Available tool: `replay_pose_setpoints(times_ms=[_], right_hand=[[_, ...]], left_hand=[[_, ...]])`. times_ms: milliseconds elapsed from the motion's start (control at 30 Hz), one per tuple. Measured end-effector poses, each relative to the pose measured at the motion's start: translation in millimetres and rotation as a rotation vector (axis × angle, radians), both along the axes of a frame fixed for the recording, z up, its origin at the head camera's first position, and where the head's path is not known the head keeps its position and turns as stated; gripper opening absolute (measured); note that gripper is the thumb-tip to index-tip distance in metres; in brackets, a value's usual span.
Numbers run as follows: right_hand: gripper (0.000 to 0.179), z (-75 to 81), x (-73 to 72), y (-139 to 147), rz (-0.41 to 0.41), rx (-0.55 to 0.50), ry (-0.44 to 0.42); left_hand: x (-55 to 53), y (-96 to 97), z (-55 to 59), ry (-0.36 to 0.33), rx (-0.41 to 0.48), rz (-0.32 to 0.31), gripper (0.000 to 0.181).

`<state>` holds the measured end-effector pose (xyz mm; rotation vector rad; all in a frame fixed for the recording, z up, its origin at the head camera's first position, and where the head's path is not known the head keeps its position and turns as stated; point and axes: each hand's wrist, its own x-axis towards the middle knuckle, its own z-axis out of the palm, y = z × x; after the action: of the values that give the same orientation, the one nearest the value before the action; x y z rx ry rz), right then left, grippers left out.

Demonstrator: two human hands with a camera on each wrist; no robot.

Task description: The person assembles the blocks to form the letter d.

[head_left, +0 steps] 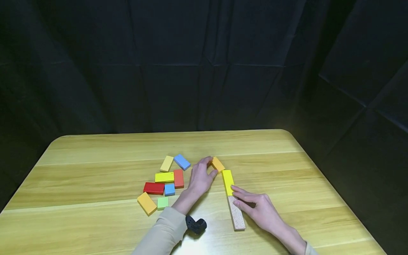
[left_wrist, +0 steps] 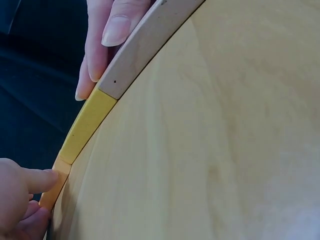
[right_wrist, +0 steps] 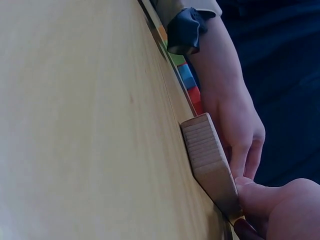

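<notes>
An orange block (head_left: 218,165) lies slanted at the far end of a row, meeting a yellow block (head_left: 227,181). Closest to me in that row is a pale speckled block (head_left: 237,216), end to end with the yellow one. My left hand (head_left: 200,177) pinches the orange block, its thumb (left_wrist: 42,180) on the near side and the other fingers partly hidden. Over the joint between yellow and pale blocks, my right hand (head_left: 259,209) rests with fingers extended, fingertips at the yellow block and thumb at the pale one.
Left of my left arm lie several loose blocks: dark red (head_left: 154,188), orange (head_left: 147,203), green (head_left: 163,203), light red (head_left: 179,178), blue (head_left: 182,162) and others. A black wrist device (head_left: 196,225) sits on my left cuff. Dark curtains (head_left: 178,71) hang behind the wooden table (head_left: 95,219).
</notes>
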<state>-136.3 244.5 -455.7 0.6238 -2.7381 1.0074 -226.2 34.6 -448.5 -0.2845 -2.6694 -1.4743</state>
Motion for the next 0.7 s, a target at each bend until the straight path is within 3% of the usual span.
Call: replay_pose_setpoints(times_ms=[267, 700], right_hand=[[0.030, -0.2, 0.0, -1.8, 0.001, -0.018, -0.014], [0.030, -0.9, 0.6, -1.6, 0.003, -0.022, -0.010]], left_hand=[[-3.6, 1.7, -2.2, 0.001, 0.047, -0.080, 0.046], [-7.7, 8.5, -3.0, -0.047, 0.106, -0.129, 0.040]])
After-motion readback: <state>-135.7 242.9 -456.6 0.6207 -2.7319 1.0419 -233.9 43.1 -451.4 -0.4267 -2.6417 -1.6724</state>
